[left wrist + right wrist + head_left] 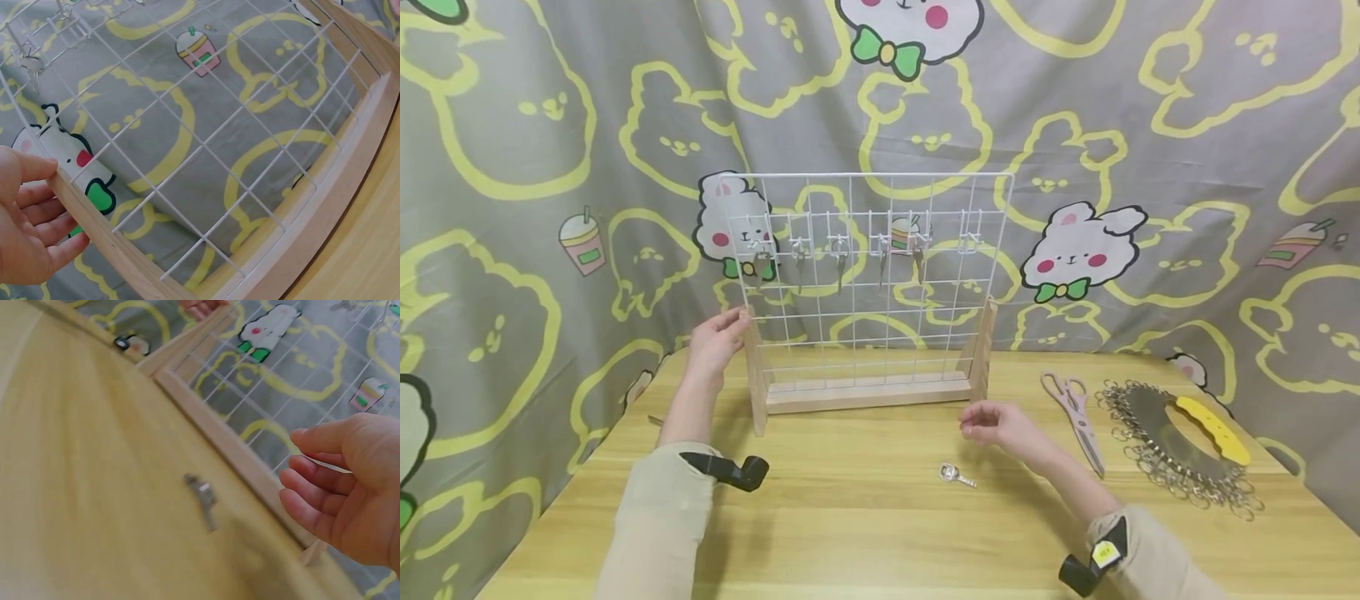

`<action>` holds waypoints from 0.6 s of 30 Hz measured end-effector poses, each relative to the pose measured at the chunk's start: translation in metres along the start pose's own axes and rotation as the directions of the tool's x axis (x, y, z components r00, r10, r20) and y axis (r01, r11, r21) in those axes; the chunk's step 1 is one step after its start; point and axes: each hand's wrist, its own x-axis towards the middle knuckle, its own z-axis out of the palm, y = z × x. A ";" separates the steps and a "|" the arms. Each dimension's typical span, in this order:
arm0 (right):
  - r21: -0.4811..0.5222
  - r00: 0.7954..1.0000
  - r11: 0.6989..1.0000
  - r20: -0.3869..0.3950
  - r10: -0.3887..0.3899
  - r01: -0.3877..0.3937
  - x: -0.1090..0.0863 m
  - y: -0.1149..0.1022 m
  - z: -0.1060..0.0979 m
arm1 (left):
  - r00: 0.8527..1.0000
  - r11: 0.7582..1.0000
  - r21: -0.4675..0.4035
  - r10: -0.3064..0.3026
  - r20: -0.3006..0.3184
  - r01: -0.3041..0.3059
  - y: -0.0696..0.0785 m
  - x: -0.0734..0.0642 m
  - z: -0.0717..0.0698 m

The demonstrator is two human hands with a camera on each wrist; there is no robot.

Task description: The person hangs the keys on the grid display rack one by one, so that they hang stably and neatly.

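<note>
A white wire grid rack stands upright in a wooden base, with several keys hanging from hooks in its upper part. My left hand holds the top of the left wooden post, thumb on its end and the other fingers beside and behind it. Near the base's right end, my right hand hovers over the table, fingers loosely bent around nothing. One silver key lies on the table in front of the rack, below that hand; the right wrist view shows this key slightly blurred.
To the right lie pink scissors and a dark curved plate with a yellow handle, edged by many metal rings. A patterned grey curtain hangs behind the wooden table. A black camera is strapped to each sleeve.
</note>
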 end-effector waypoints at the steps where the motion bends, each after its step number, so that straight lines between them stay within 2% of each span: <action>1: 0.006 1.000 1.000 0.014 0.001 -0.001 -0.001 0.004 0.002 | 1.000 1.000 -0.003 0.002 0.001 -0.002 0.000 0.000 0.000; 6: 0.061 0.998 0.998 0.067 0.019 -0.023 -0.006 0.017 0.012 | 1.000 1.000 -0.006 0.001 0.000 -0.001 0.001 0.001 0.001; 13: -0.013 0.996 0.999 0.079 -0.039 0.040 -0.008 0.024 0.023 | 1.000 1.000 -0.008 -0.002 -0.006 0.002 0.002 0.001 0.002; 18: -0.048 0.996 0.998 0.073 -0.043 0.047 -0.010 0.027 0.028 | 1.000 1.000 -0.002 -0.006 -0.005 0.006 0.001 0.001 0.002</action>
